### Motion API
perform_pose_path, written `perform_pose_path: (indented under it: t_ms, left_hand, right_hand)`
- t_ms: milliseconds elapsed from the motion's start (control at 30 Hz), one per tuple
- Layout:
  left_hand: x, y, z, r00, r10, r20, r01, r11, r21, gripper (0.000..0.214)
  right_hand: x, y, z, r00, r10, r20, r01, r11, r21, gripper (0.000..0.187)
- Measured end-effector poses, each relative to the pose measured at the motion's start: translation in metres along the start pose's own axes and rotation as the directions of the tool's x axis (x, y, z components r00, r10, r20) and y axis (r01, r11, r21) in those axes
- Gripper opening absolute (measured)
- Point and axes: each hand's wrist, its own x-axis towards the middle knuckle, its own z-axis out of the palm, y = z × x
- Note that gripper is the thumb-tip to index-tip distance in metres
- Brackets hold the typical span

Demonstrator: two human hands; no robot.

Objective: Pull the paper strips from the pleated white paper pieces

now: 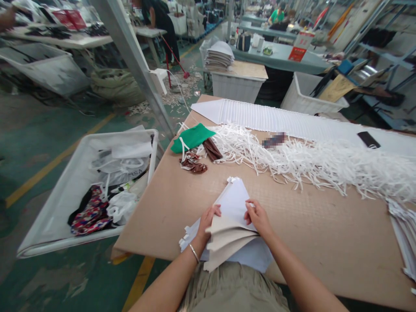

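Observation:
My left hand (208,223) and my right hand (258,219) grip opposite sides of a fanned stack of folded white and beige fabric or paper pieces (229,229), just above the near edge of a brown board-covered table (325,247). A thin metal bangle (194,253) circles my left wrist. Ahead of my hands lies a long heap of white cut strips (292,158). Farther left are a green fabric piece (191,138) and crumpled brown patterned scraps (194,164). A white pleated sheet (260,116) lies along the far edge.
A white bin (65,208) of bags and patterned cloth stands left of the table. A metal post (131,52) rises beyond it. A co-worker (160,21) stands at the back holding a red-handled broom. White crates (312,93) and other worktables stand farther off.

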Motion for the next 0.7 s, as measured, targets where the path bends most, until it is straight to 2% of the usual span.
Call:
perform_pose_path:
  t_ms: [33,100,133,200,267,333,433,567,633,700]
  left_hand:
    - [0.0,-0.001,0.001,1.0,0.008,0.021,-0.008,1.0,0.0,0.045]
    - [-0.001,-0.002,0.002,0.999,0.015,0.043,-0.015,1.0,0.001,0.037]
    - [-0.002,-0.003,0.003,0.999,0.023,0.042,-0.023,1.0,0.0,0.032]
    - [-0.002,-0.006,0.004,0.999,0.031,0.021,-0.031,0.999,-0.021,0.031]
    - [-0.003,-0.01,0.005,1.0,0.015,0.006,-0.015,0.998,-0.062,0.05]
    - [-0.004,-0.013,0.005,1.0,-0.011,0.017,0.012,0.995,-0.097,0.066]
    - [-0.005,-0.015,0.006,0.998,-0.025,0.05,0.03,0.994,-0.107,0.073]
    - [-0.007,-0.01,0.006,0.998,-0.018,0.056,0.024,0.994,-0.108,0.072]
    - [-0.007,-0.007,0.006,0.998,-0.019,0.052,0.025,0.993,-0.118,0.071]
    - [-0.006,-0.004,0.005,0.999,-0.028,0.04,0.033,0.992,-0.123,0.067]
  right_hand:
    - [0.007,0.001,-0.001,0.999,-0.009,-0.034,0.003,0.986,-0.165,0.042]
    - [0.017,0.003,-0.001,0.998,-0.055,-0.044,0.027,0.88,-0.474,0.042]
    - [0.02,0.004,-0.001,0.997,-0.063,-0.032,0.034,0.823,-0.567,0.039]
    - [0.02,0.004,0.002,0.997,-0.069,0.015,0.063,0.766,-0.639,0.025]
    - [0.015,0.006,0.005,0.993,-0.108,0.049,0.114,0.758,-0.642,0.021]
    - [0.011,0.008,0.006,0.99,-0.137,0.016,0.116,0.759,-0.641,0.034]
    - [0.013,0.013,0.005,0.994,-0.09,-0.06,0.03,0.763,-0.646,0.051]
    - [0.02,0.012,0.002,0.998,-0.054,-0.03,0.025,0.796,-0.604,0.032]
    - [0.014,0.009,0.003,0.993,-0.11,-0.037,0.072,0.835,-0.546,0.022]
    - [0.002,0.006,0.005,0.983,-0.18,-0.043,0.147,0.903,-0.403,0.022]
